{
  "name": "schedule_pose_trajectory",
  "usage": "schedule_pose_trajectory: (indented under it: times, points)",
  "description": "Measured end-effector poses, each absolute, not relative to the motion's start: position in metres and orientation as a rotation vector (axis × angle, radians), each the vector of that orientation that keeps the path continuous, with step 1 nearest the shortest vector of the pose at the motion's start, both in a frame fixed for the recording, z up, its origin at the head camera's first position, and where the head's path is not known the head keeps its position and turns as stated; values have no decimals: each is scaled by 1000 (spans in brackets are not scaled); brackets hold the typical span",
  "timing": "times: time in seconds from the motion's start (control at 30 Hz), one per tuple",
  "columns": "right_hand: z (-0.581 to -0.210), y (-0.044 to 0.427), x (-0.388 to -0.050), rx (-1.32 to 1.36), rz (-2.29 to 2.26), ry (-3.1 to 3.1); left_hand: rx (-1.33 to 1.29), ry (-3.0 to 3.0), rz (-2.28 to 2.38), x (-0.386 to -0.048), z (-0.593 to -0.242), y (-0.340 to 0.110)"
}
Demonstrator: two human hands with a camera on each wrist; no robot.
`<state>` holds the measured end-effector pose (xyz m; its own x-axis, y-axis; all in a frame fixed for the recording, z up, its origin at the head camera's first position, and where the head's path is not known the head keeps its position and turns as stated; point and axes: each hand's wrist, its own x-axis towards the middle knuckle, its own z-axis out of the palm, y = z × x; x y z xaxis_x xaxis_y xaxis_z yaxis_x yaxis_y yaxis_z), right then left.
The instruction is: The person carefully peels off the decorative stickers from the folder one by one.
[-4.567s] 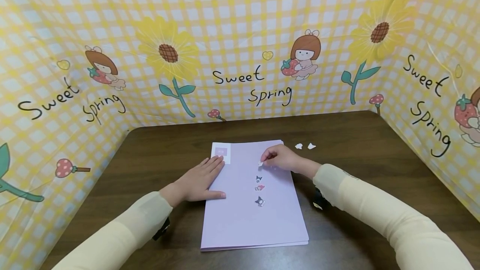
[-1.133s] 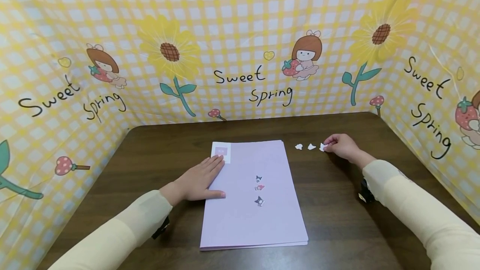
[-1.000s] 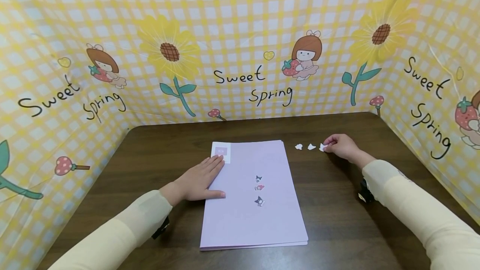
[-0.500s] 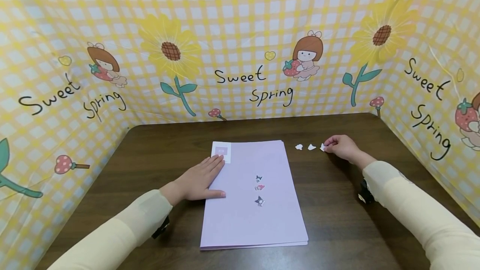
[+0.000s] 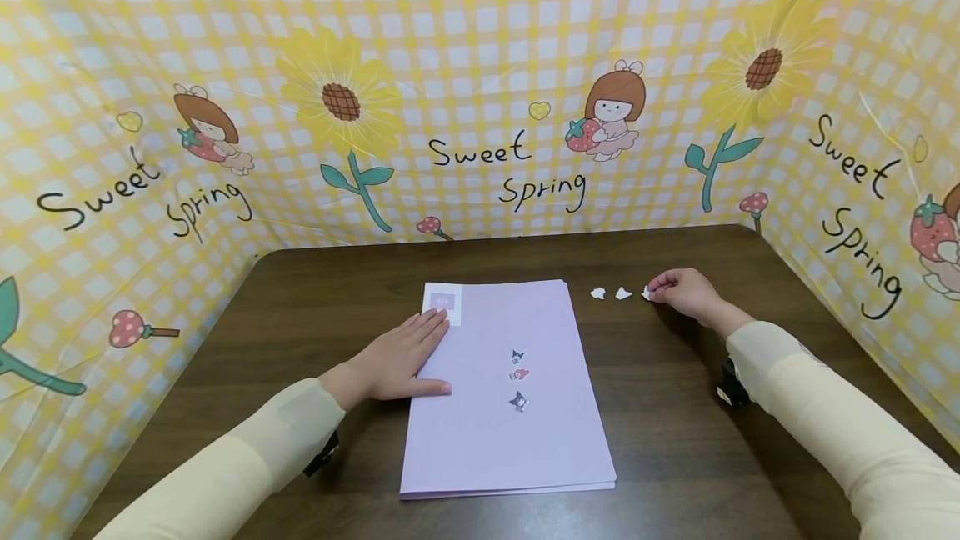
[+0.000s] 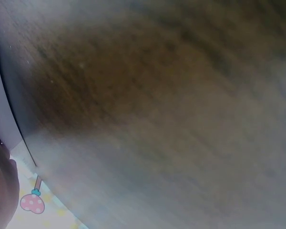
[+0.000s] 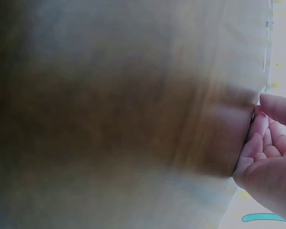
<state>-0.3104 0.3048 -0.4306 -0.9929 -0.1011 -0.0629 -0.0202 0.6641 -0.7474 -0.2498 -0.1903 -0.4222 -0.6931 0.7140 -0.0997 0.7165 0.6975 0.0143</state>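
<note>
My left hand [image 5: 401,358] lies flat with spread fingers on the left side of a lilac paper folder [image 5: 465,448]. Its fingertips touch a small white card [image 5: 453,315] with a lilac square at the folder's upper left corner. To the right of the folder, my right hand [image 5: 684,293] pinches a small white paper cut-out [image 5: 647,294] at the table top; the fingers partly hide it. Curled fingers [image 7: 276,138] show at the edge of the right wrist view. Two more white cut-outs, one near the folder [image 5: 597,293] and a pointed one [image 5: 623,293], lie in line with it.
Down the folder's middle run three cartoon stickers: a small dark one [image 5: 517,357], a pink one [image 5: 519,374] and a larger dark one [image 5: 519,402]. A yellow checked cloth [image 5: 480,90] hangs around the brown wooden table [image 5: 322,298].
Since the earliest frame my right hand has moved from above the folder, where it held a small white piece, rightward to the row of cut-outs. Lately it stays there; my left hand has not moved.
</note>
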Motion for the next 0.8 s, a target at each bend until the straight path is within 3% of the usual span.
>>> schedule_pose_trajectory:
  times: [0.8]
  points:
    - [-425,306,-307,-81,-1349,2707,1182,2813,-46,-252,-426,-191]
